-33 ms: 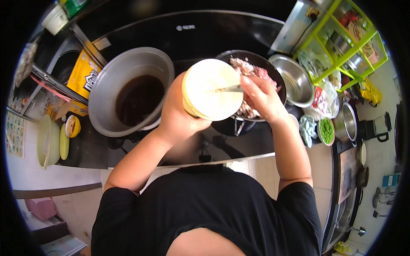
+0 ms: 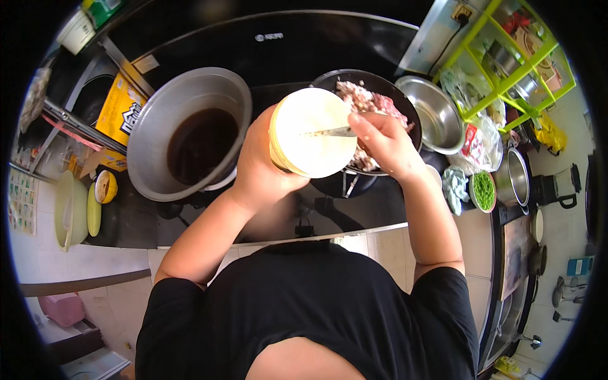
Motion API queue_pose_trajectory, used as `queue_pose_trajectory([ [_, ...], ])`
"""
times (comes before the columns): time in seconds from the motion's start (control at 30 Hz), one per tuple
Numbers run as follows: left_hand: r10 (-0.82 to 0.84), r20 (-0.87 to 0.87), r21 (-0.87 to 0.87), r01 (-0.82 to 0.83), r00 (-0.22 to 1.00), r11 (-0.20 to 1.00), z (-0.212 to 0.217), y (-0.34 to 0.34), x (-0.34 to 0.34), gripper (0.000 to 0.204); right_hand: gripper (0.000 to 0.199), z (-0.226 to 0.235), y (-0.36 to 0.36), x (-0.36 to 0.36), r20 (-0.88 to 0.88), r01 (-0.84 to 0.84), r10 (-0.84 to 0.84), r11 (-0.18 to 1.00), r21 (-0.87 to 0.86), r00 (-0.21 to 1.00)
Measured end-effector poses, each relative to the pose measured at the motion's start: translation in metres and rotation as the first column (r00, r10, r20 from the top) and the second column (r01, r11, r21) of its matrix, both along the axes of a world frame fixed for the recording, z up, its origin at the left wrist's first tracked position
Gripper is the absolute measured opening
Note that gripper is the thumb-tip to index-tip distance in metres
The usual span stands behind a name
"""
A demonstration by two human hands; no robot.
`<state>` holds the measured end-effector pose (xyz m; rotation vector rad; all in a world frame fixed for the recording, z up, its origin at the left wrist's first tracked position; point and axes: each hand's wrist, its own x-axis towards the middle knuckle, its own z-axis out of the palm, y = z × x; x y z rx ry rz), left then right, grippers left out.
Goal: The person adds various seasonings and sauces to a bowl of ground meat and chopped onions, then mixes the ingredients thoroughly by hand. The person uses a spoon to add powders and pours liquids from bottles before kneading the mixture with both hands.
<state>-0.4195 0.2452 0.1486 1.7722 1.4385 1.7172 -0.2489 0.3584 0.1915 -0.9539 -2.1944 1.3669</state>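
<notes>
- Centre frame: a round cream-yellow tub (image 2: 313,136) is cupped by the curled left hand (image 2: 256,161).
- A thin speckled utensil (image 2: 335,132) is pinched by the right hand (image 2: 386,142).
- Lower centre, a glossy black stovetop (image 2: 272,223) is seen.

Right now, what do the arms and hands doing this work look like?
They are human: the left hand and right hand are ungloved, with no rings visible. The forearms are bare, without cables. The short sleeves are plain black.

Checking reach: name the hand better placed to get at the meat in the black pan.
Probably right: the right hand, holding a slim utensil, appears nearest the meat; the left hand grips the pale container farther left.
</notes>
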Motion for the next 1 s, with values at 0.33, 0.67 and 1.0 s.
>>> queue_pose_trajectory([
  [0.33, 0.203, -0.190, -0.041, -0.214, 0.961, 0.976, -0.047, 0.058, 0.051, 0.084, 0.038, -0.027, 0.046, 0.059, 0.107, -0.136, 0.091, 0.811, 0.569, 0.990],
  [0.67, 0.307, -0.391, 0.058, -0.309, 0.868, 0.949, -0.050, 0.099, 0.084, 0.086, 0.028, -0.044, 0.083, 0.081, 0.167, -0.280, 0.225, 0.791, 0.544, 0.960],
  [1.0, 0.263, -0.446, 0.100, -0.245, 0.855, 0.964, -0.059, 0.121, 0.061, 0.090, 0.014, -0.055, 0.111, 0.076, 0.058, -0.076, 0.051, 0.742, 0.666, 0.997],
])
